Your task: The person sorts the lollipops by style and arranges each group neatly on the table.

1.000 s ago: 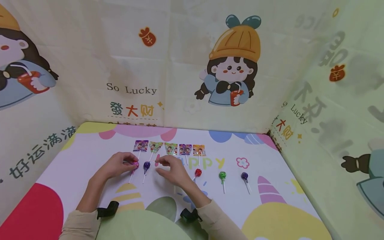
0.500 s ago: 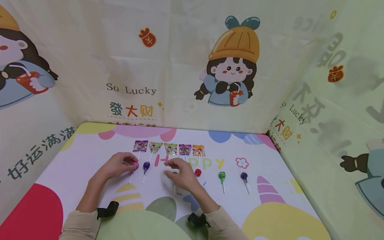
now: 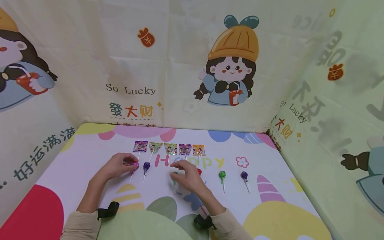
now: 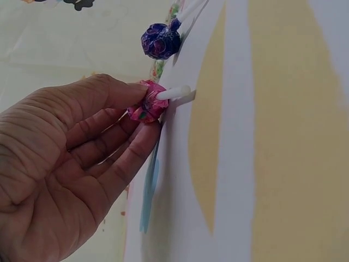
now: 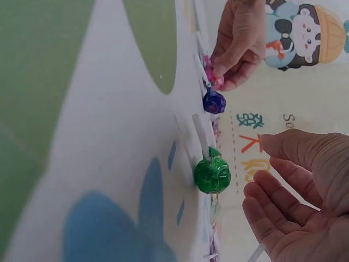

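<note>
My left hand (image 3: 118, 165) pinches the head of a pink-wrapped lollipop (image 4: 143, 113) between thumb and fingers; its white stick points toward me. Just right of it lies a purple lollipop (image 3: 146, 165). My right hand (image 3: 188, 176) hovers with parted, slightly bent fingers and nothing between them. Close to that hand is a green lollipop (image 5: 214, 176), lying on the table with its head partly covered in the head view. A red lollipop (image 3: 199, 171) is mostly hidden behind the right hand. Farther right lie another green lollipop (image 3: 222, 175) and a dark purple one (image 3: 244, 175).
Behind the hands, a row of flat-packed lollipops runs along the table, from a purple packet (image 3: 140, 146) to an orange packet (image 3: 199, 150). The table (image 3: 258, 153) has a colourful printed cover. Printed cloth walls (image 3: 180, 66) stand at the back and both sides.
My right hand has moved right, away from the purple lollipop and over beside the green one, now covering much of the red one. The left hand has stayed on the pink lollipop.
</note>
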{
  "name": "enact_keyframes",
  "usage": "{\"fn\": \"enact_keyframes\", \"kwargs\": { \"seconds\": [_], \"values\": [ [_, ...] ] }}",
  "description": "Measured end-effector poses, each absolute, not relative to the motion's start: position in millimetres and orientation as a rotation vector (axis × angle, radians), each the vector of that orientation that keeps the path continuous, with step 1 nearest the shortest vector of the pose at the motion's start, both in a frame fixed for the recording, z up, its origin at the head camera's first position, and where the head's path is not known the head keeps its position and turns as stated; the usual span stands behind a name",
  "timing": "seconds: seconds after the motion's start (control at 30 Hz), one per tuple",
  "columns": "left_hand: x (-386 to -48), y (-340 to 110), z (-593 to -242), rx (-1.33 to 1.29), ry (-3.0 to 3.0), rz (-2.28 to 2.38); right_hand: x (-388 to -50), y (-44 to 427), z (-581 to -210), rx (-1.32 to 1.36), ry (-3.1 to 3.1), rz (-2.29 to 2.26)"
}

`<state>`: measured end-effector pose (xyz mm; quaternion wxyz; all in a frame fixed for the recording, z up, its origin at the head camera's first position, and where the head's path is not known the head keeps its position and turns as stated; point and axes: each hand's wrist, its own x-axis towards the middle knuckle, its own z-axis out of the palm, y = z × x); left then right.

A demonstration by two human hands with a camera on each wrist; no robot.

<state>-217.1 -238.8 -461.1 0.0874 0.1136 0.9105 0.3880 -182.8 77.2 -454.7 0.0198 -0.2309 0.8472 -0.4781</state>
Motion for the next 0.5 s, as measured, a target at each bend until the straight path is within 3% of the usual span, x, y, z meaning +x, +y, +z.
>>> {"fn": "enact_keyframes", "kwargs": {
  "seconds": [0.5],
  "values": [
    [-216, -240, -462, 0.367, 2.716, 1.168, -180, 86, -471, -0.717, 2.604, -1.415]
  ]
}}
